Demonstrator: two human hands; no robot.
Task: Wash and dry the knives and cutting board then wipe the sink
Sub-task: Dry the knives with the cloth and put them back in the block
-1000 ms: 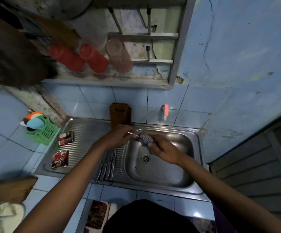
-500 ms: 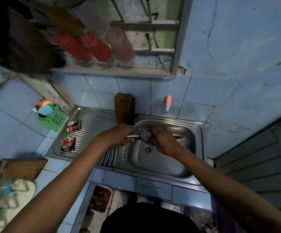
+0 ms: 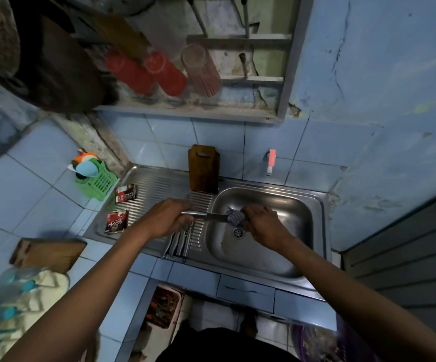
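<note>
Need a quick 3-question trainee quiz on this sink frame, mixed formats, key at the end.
1. True or false: the left hand holds the knife by its handle.
2. Multiple choice: the right hand presses the checked cloth against the knife's A) handle B) blade C) neither.
3. Fill in: the upright cutting board leans against the ____ behind the sink.

Key: 1 true. 2 B. 3 tiled wall. Note also: more knives lie on the draining board, below the left hand.
</note>
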